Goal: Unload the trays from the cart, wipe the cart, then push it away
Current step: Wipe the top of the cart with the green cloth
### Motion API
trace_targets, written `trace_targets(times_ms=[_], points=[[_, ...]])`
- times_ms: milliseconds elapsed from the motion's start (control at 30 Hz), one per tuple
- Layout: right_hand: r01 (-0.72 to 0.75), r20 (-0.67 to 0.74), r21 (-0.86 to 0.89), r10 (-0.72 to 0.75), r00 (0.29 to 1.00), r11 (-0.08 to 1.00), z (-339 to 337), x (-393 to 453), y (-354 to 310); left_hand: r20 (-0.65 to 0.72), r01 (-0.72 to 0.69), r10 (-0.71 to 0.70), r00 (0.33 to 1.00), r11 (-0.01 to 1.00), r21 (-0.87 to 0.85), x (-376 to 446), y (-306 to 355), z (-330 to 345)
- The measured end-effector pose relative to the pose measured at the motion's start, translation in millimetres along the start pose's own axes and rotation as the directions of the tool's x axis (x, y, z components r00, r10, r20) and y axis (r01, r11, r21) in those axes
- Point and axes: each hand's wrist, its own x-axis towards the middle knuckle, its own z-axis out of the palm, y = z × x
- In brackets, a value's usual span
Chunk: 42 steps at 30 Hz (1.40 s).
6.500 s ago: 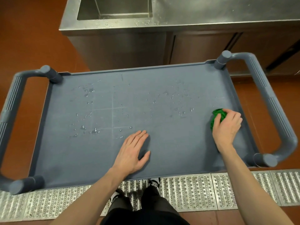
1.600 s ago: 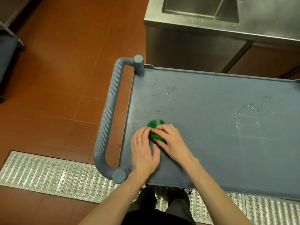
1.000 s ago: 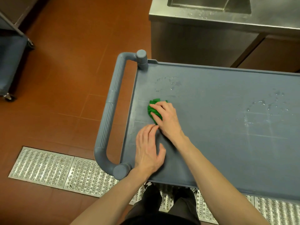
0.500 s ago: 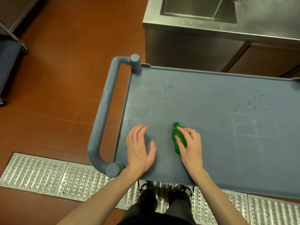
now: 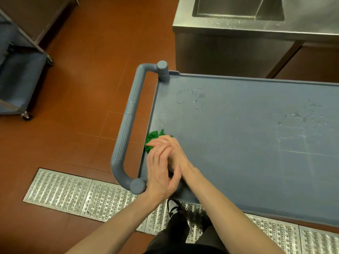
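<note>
A: What can't you make out?

B: Most of the green cloth (image 5: pixel 152 139). It is a crumpled wad and only its far-left part shows; the rest lies under the right hand (image 5: pixel 169 149). That hand presses down on it with fingers stretched fairly flat, not curled round it. The left hand (image 5: pixel 159 176) overlaps the right wrist and hides part of it; its fingers are straight and relaxed, holding nothing. Whether its palm touches the cart I cannot tell.

A: And the cart?

B: The cart (image 5: pixel 247 162) is grey-blue moulded plastic, a flat matte top with a low raised rim. It runs off the picture's right edge. The cloth sits at the rim just left of the hands, beside the ribbed tubular handle (image 5: pixel 128 123) with rounded end posts. No trays on top.

A: Anything on the surface?

B: Water droplets (image 5: pixel 194 98) beyond the hands, more to their far right, plus faint straight scratches.

A: Around it?

B: A steel sink counter (image 5: pixel 238 28) ahead, beaded with water and cut off at the top. Perforated metal floor grating (image 5: pixel 73 195) below the hands, on reddish-brown tile.
</note>
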Motion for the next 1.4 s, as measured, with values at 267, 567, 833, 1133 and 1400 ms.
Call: trace_targets(times_ms=[267, 567, 833, 1133, 1400], points=[[0.233, 0.003, 0.267, -0.242, 0.970, 0.935, 18.0, -19.3, 30.0, 0.008, 0.047, -0.047, 0.999, 0.999, -0.021, 0.4, -3.1, -4.4], [-0.131, -0.332, 0.042, 0.137, 0.933, 0.991, -2.4, -45.9, 80.8, 0.081, 0.153, -0.155, 0.985, 0.988, 0.030, 14.6, 7.2, 20.8], [-0.266, -0.415, 0.000, 0.242, 0.877, 0.964, -26.1, -25.8, 131.5, 0.109, 0.179, -0.175, 0.978, 0.983, -0.028, 61.2, 54.3, 90.4], [-0.439, -0.559, -0.038, 0.345, 0.754, 0.898, -80.2, -41.0, 228.3, 0.174, 0.188, -0.183, 0.968, 0.982, -0.014, 97.6, 95.9, 167.5], [-0.598, -0.614, 0.080, 0.512, 0.601, 0.797, -113.5, -66.4, 288.4, 0.219, 0.205, -0.212, 0.952, 0.977, 0.055, 122.2, 117.6, 224.6]])
